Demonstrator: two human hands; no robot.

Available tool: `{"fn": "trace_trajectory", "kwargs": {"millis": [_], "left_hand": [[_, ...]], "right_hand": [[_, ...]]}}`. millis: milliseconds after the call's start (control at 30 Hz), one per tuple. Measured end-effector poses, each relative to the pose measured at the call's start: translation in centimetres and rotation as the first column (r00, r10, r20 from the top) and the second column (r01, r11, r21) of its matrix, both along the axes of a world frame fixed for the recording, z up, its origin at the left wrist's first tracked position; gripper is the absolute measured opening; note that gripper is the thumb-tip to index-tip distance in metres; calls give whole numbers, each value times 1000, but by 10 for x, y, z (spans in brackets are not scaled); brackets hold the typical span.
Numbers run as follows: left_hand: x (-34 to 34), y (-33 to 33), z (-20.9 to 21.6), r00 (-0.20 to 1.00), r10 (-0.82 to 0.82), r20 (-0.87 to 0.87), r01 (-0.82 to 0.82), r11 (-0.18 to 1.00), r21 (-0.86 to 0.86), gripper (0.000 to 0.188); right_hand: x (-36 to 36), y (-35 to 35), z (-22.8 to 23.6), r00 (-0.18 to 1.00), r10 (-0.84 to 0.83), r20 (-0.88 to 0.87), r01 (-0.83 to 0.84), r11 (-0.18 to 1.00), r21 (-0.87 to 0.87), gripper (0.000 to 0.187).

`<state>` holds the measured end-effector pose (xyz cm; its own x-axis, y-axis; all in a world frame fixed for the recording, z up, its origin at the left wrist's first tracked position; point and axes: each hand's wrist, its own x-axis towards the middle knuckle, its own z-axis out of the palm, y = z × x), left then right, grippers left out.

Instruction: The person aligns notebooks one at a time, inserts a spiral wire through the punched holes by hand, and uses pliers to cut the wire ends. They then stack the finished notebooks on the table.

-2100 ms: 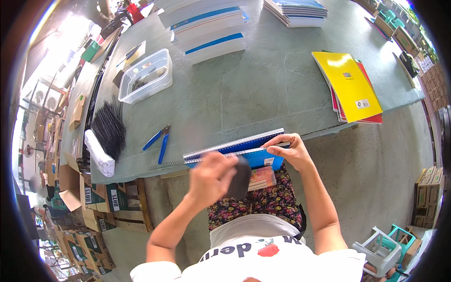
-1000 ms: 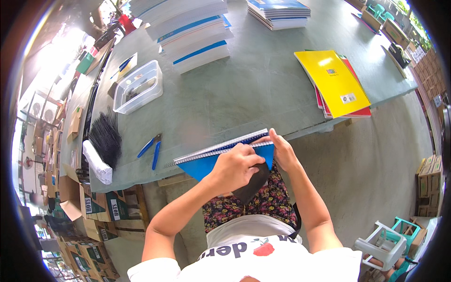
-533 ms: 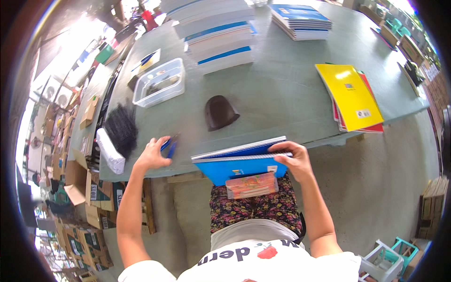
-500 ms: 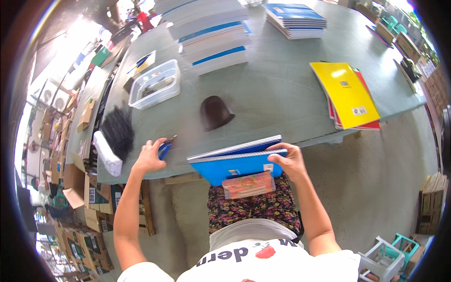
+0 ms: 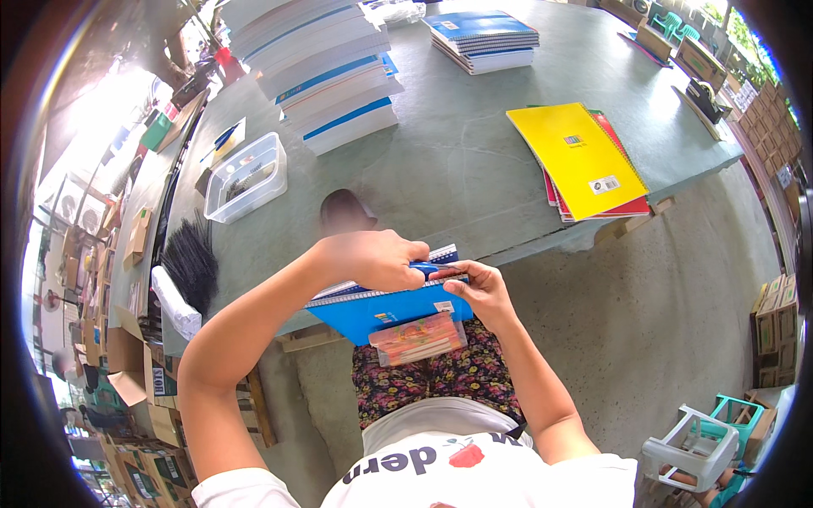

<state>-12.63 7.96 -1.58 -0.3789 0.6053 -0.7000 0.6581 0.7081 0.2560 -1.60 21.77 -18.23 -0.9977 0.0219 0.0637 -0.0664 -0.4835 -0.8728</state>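
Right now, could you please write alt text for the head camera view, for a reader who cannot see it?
A seated person's left hand presses blue-handled pliers to the wire spine of a blue spiral notebook, steadied by the right hand, at the edge of a grey table. A dark brown block, a yellow notebook and stacked notebooks lie beyond.

A blue spiral-bound notebook stands tilted on its edge at the near rim of the tabletop, coil side up. Blue-handled pliers lie against its coil.
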Motion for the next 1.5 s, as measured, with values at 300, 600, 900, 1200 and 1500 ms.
{"fn": "trace_trajectory", "kwargs": {"millis": [300,600,900,1200,1500], "left_hand": [[6,20,-8,962,-212,-172,200,976,-86,40],[22,-82,-47,756,114,-645,301,814,497,21],[112,-203,-96,264,815,516,-923,58,380,30],[109,-202,-105,214,751,625,-964,61,257,34],[99,-198,-95,171,778,605,-977,52,208,32]], "right_hand": [[5,-7,-11,985,-168,38,153,955,254,13],[-17,11,27,995,32,93,-85,768,635,20],[-73,-149,61,789,604,113,-154,16,988,27],[-83,-163,50,874,482,59,-309,458,834,29],[-82,-161,54,838,545,28,-279,383,881,29]]}}
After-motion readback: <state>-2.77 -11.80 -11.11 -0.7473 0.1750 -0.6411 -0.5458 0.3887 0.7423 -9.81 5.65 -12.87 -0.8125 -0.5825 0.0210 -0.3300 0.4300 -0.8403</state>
